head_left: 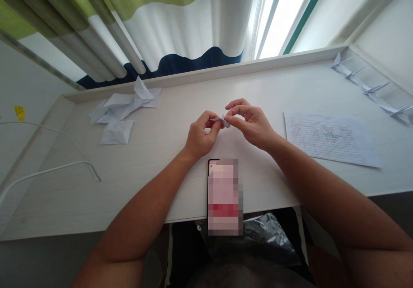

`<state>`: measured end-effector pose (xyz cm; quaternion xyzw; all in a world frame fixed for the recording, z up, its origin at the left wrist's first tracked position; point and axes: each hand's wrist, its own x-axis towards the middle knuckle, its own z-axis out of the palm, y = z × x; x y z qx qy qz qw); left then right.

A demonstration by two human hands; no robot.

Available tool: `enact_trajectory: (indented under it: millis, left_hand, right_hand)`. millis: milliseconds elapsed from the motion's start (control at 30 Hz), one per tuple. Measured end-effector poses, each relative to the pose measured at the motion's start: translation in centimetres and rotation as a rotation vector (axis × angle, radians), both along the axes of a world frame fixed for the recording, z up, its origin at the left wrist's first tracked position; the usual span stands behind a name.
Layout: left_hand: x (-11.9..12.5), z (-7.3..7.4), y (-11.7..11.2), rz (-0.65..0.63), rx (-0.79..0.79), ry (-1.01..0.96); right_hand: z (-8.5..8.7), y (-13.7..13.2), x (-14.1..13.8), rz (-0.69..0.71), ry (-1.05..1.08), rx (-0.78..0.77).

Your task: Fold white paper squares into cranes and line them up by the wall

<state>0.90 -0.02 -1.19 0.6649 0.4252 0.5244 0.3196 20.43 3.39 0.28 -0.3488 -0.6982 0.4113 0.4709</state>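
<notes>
A small folded piece of white paper (223, 121) is held between both hands above the middle of the white desk (155, 167). My left hand (200, 136) pinches its left side with thumb and curled fingers. My right hand (249, 122) pinches its right side with thumb and forefinger, the other fingers arched above. The paper is mostly hidden by the fingers.
A phone (225, 197) lies at the desk's front edge below the hands. Several folded white paper pieces (121, 114) lie at the back left. A printed sheet (331, 138) lies on the right. Several paper cranes (371, 88) line the right ledge. A white cable (58, 167) runs across the left.
</notes>
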Motion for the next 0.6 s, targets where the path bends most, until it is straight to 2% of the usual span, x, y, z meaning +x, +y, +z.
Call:
enact_trajectory:
  millis: [133, 300, 467, 600]
  left_hand:
    - [-0.1, -0.2, 0.2, 0.051, -0.029, -0.053]
    - [-0.4, -0.5, 0.5, 0.140, 0.060, -0.072]
    - [-0.5, -0.7, 0.5, 0.114, 0.143, -0.071]
    - [-0.5, -0.7, 0.5, 0.061, 0.152, -0.090]
  right_hand:
    - [0.5, -0.7, 0.0, -0.031, -0.008, 0.176]
    - [1.2, -1.4, 0.2, -0.011, -0.184, 0.418]
    - [0.9, -1.0, 0.5, -0.004, -0.222, 0.514]
    - [0.5, -0.5, 0.6, -0.064, -0.265, 0.527]
